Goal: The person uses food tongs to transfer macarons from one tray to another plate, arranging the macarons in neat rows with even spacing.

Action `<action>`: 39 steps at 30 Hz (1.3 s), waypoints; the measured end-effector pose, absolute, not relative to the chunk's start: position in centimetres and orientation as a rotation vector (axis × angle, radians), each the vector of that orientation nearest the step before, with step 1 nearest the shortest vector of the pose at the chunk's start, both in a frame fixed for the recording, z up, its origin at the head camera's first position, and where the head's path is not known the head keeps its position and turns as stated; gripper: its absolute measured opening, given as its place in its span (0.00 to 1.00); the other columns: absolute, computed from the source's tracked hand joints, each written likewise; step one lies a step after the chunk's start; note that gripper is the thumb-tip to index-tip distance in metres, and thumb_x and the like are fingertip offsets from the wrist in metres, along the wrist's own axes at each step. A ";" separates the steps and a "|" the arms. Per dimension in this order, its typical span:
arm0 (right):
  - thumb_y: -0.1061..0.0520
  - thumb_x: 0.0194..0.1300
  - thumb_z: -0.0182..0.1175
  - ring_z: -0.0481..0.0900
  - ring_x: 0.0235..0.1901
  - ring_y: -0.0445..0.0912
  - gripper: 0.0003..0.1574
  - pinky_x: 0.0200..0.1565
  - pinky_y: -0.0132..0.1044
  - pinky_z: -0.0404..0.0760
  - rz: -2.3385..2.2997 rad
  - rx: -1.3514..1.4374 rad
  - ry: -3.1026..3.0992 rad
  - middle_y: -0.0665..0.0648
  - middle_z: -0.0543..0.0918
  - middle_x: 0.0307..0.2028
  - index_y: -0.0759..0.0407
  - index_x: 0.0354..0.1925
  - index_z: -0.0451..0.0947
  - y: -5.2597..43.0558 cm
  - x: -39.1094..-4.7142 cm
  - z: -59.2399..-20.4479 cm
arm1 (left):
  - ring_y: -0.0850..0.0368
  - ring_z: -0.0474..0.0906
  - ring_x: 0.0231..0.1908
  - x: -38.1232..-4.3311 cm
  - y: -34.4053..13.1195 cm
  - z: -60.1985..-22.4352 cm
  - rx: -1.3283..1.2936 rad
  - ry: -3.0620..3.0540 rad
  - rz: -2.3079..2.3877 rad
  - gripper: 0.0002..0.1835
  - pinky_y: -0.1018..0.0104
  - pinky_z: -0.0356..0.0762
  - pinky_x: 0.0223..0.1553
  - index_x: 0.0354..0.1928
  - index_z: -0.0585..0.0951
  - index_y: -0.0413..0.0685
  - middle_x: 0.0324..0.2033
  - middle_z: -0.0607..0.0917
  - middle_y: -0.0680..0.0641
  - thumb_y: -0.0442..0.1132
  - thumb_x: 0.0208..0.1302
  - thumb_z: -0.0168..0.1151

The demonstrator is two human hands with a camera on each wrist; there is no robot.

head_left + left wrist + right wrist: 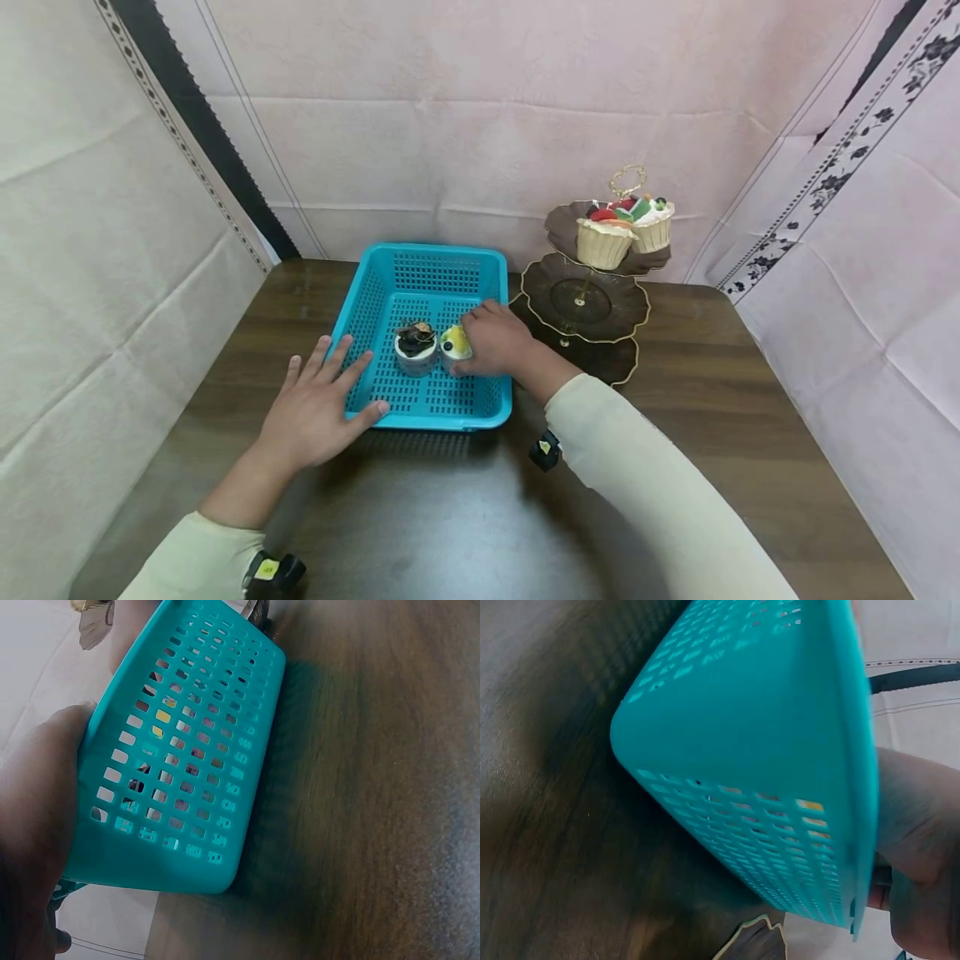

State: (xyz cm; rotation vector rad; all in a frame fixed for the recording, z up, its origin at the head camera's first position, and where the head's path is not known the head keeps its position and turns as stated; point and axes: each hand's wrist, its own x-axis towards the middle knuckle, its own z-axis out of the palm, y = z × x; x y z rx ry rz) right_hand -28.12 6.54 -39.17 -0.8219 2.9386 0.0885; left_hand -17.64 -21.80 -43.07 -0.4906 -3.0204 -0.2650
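A blue plastic basket [431,421] holds two small toy-like cupcakes side by side. One cupcake [415,350] has a dark brown topping; the other is a yellow-topped cupcake [454,342]. Reaching over the basket's right side, my right hand [495,337] grips the yellow-topped cupcake with curled fingers that cover part of it. My left hand [318,408] lies at the front left corner of the basket, its fingers straight and spread over the rim. Both wrist views show mostly the perforated basket wall [180,750], and there the right hand [919,825] is partly hidden behind the rim.
Right of the basket stands a three-tier dark stand [581,296] with gold scalloped edges. Its top tier bears two fruit-topped cupcakes [603,242] in cream-coloured cups. All stand on a brown wooden table [720,400], with pale cloth walls [480,150] at the back and sides.
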 end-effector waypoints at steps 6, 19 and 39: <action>0.25 0.57 0.68 0.66 0.55 0.51 0.53 0.64 0.46 0.65 0.162 -0.737 2.955 0.57 0.78 0.54 0.61 0.64 0.75 6.0 -28.8 -40.0 | 0.38 0.31 0.79 -17.6 -21.7 -43.0 -0.481 -3.027 -0.265 0.50 0.28 0.34 0.71 0.80 0.60 0.52 0.81 0.48 0.40 0.78 0.68 0.40; 0.30 0.55 0.74 0.59 0.52 0.52 0.33 0.59 0.48 0.61 0.203 -0.536 2.946 0.59 0.73 0.48 0.54 0.43 0.85 4.7 -29.3 -40.4 | 0.38 0.31 0.79 -17.5 -21.6 -43.0 -0.477 -3.026 -0.267 0.49 0.28 0.35 0.71 0.80 0.60 0.52 0.81 0.48 0.39 0.77 0.68 0.42; 0.27 0.48 0.74 0.63 0.59 0.54 0.51 0.64 0.50 0.63 -0.081 -0.465 3.054 0.60 0.73 0.56 0.59 0.58 0.77 5.3 -29.7 -40.9 | 0.36 0.33 0.79 -17.6 -21.6 -43.2 -0.458 -3.029 -0.252 0.50 0.28 0.35 0.72 0.80 0.60 0.53 0.81 0.47 0.40 0.79 0.68 0.40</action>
